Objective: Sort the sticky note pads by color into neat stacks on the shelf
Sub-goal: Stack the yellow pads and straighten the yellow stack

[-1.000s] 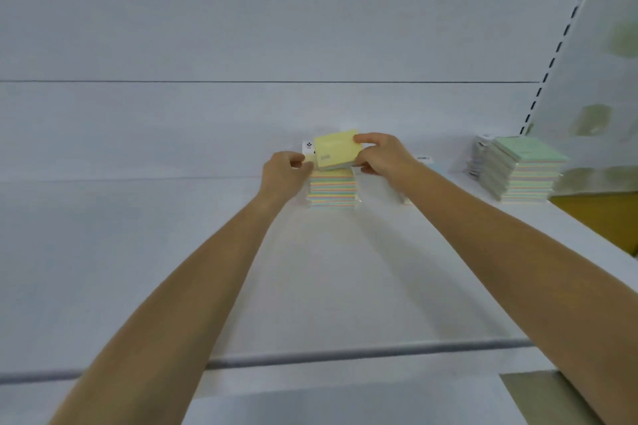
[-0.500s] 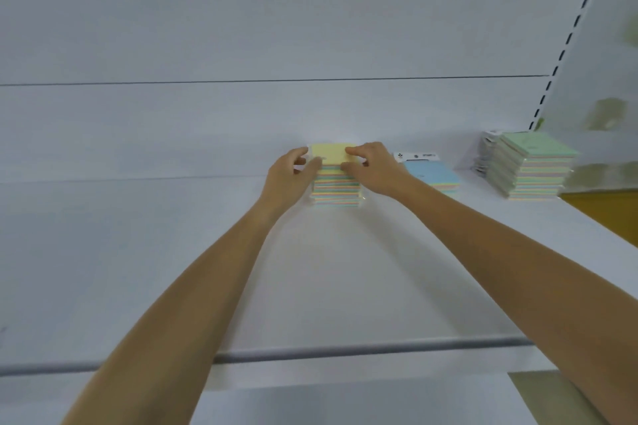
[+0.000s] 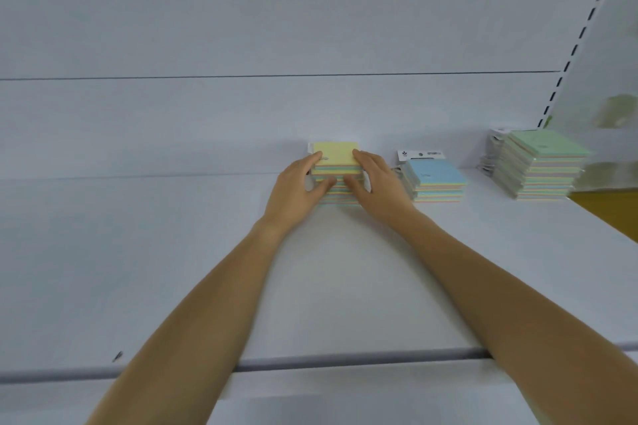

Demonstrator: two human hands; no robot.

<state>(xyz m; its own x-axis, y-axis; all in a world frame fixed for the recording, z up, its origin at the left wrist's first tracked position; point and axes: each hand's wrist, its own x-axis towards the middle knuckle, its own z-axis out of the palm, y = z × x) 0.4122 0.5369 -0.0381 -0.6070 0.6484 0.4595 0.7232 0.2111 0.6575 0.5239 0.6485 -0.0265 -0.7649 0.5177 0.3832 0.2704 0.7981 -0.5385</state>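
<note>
A stack of sticky note pads with a yellow pad on top stands at the back middle of the white shelf. My left hand presses against its left side and my right hand against its right side. The fingers lie fairly straight along the stack and both thumbs touch its front. To the right stands a shorter stack topped by a blue pad. Further right is a taller stack topped by a green pad.
The shelf's back wall rises just behind the stacks. A slotted upright runs up the right side. The shelf's front edge crosses the lower view. An orange-yellow surface shows past the shelf's right end.
A second ago my right hand held the yellow pad tilted above the stack. It now lies flat on top, and both hands have dropped to the stack's sides.
</note>
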